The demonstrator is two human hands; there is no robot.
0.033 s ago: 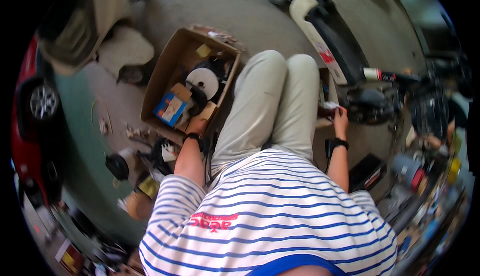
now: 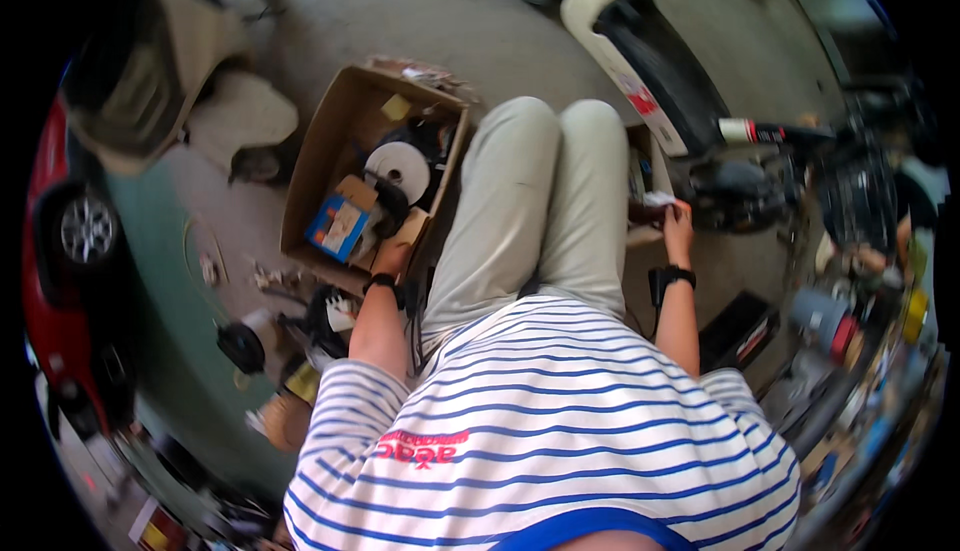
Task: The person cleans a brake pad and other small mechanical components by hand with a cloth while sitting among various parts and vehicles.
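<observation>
I sit looking down over my blue-and-white striped shirt and beige trousers. My left hand reaches down to the near corner of an open cardboard box and lies against a brown cardboard flap; its fingers are too small to read. Inside the box are a white round roll, a blue packet and dark parts. My right hand, with a black wristband, pinches a small white piece beside a narrow tray next to my right knee.
A white and black scooter stands ahead on the right. A red car fills the left rim. Small parts and a black disc lie on the floor at left. A black case and cluttered tools sit at right.
</observation>
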